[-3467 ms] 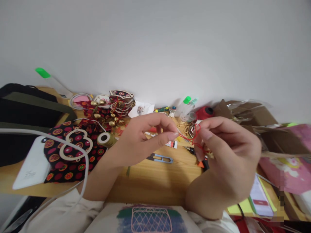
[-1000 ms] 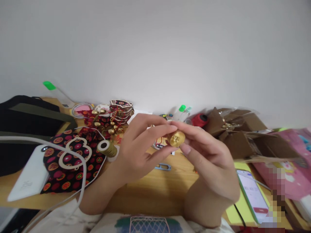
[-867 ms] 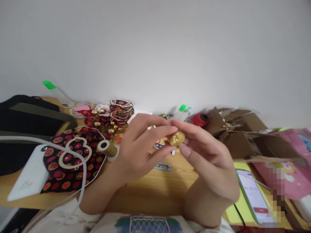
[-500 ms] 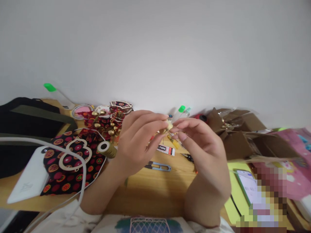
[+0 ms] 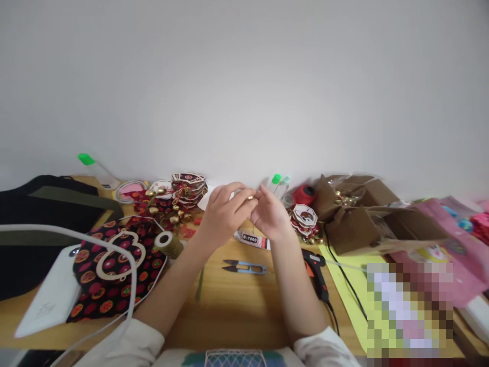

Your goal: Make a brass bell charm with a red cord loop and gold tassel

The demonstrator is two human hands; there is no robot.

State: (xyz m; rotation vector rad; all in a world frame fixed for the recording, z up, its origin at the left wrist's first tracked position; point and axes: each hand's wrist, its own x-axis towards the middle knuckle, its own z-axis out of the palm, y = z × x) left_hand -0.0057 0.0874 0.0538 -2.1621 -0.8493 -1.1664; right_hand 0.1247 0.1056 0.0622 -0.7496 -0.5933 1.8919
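Note:
My left hand (image 5: 228, 213) is raised over the middle of the table, its fingers closed on a small shiny gold-coloured piece (image 5: 250, 198). Most of that piece is covered, so its kind is unclear. Against the left fingertips, my right hand (image 5: 270, 213) is cupped with its fingers curled in; what it grips is hidden. A thin strand seems to hang below the hands. Under them lies a glue tube (image 5: 252, 239) marked B-7000. Closer to me are blue thread snips (image 5: 246, 267), blades pointing left.
Patterned fabric (image 5: 110, 285), a thread spool (image 5: 168, 244) and gold bells (image 5: 174, 216) lie left. A white cable (image 5: 130, 250) crosses the left foreground. Right are a glue gun (image 5: 318, 272), a stack of bear-faced pieces (image 5: 304, 216), cardboard boxes (image 5: 355, 232) and yellow paper (image 5: 346, 295).
Both hands have moved left and closer together, the right hand turning more upright. The gold-coloured piece is more covered by fingers. The view has shifted, showing the glue gun and bear-faced stack.

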